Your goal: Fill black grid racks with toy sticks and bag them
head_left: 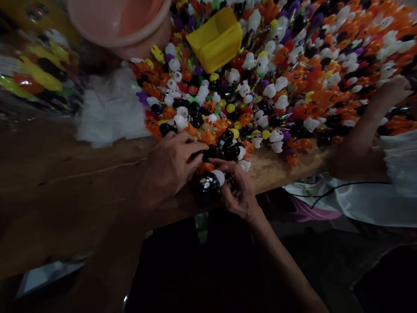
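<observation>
**Both hands gather small toys at the near edge of the heap**

At the centre of the frame the person's left hand (169,167) lies palm-down on the brown wooden tabletop (65,174), its fingers curled around a few glossy black plastic figures (221,152) at the rim of the pile, as if raking them toward the table's edge where they are easy to pick up. Just to its right, the right hand (239,191) is closed around a round black toy printed with a white paw mark (206,184), held just off the table's edge and touching the left hand's fingertips; a small white piece sits against it. The hands are together, not apart.

The great heap of small orange, white, black and purple plastic Halloween figures (309,87) fills the upper right. A yellow plastic scoop-shaped bin (216,39) rests tilted on the heap at top centre, open side up. A pink plastic basin (120,21) stands at upper left, beside crumpled clear plastic bags (110,106). At the right edge another person's hand (392,89) reaches into the heap.
</observation>
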A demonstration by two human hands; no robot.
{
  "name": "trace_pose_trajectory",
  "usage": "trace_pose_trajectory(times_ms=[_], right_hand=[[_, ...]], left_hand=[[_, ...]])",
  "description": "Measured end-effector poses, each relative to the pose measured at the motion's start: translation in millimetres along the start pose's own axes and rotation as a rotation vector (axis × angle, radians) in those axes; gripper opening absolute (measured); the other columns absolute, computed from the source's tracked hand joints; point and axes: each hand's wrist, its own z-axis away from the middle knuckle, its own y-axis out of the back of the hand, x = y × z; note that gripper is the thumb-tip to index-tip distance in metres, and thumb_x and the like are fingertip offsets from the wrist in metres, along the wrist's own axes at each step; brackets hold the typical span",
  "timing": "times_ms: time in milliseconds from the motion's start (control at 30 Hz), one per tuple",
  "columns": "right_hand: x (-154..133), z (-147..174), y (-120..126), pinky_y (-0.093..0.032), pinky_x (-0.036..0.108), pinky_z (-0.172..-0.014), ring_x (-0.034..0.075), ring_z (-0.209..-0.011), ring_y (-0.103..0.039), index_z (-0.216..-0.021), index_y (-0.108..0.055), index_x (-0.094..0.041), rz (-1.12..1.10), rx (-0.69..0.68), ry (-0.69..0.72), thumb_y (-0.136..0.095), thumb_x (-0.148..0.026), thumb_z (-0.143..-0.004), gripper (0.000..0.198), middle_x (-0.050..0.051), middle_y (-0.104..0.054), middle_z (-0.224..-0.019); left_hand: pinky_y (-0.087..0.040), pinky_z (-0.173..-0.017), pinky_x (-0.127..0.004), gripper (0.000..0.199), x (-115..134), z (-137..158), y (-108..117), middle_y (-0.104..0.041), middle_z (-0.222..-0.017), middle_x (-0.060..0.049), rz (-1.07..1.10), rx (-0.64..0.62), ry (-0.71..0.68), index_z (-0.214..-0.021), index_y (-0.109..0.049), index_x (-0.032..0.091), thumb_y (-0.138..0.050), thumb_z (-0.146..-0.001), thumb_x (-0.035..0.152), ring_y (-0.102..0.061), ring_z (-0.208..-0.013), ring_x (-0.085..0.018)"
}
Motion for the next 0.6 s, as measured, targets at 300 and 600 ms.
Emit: trace_pose_trajectory(times_ms=[300,600], right_hand=[[-1,-8,17,-0.055,0.047,-0.103,0.026,-0.13,-0.063,-0.105,-0.056,-0.023,0.124,0.126,0.076,-0.053,-0.019,-0.091,0.014,0.013,-0.066,-0.137],[0,-6,21,-0.059,0.041,-0.093,0.022,-0.115,-0.07,-0.103,-0.056,-0.023,0.202,0.001,0.115,-0.053,-0.014,-0.088,0.018,0.012,-0.071,-0.127]], left_hand=[[-0.053,-0.088,-0.043,0.028,-5,-1,2,-0.07,-0.101,-0.008,0.024,0.014,0.083,-0.108,-0.076,0.027,-0.056,-0.088,0.03,-0.065,-0.095,-0.029],[-0.052,-0.085,-0.037,0.018,-3,-7,-4,-0.072,-0.102,-0.005,0.13,0.085,0.106,-0.099,-0.077,0.025,-0.07,-0.084,0.028,-0.067,-0.089,-0.024]])
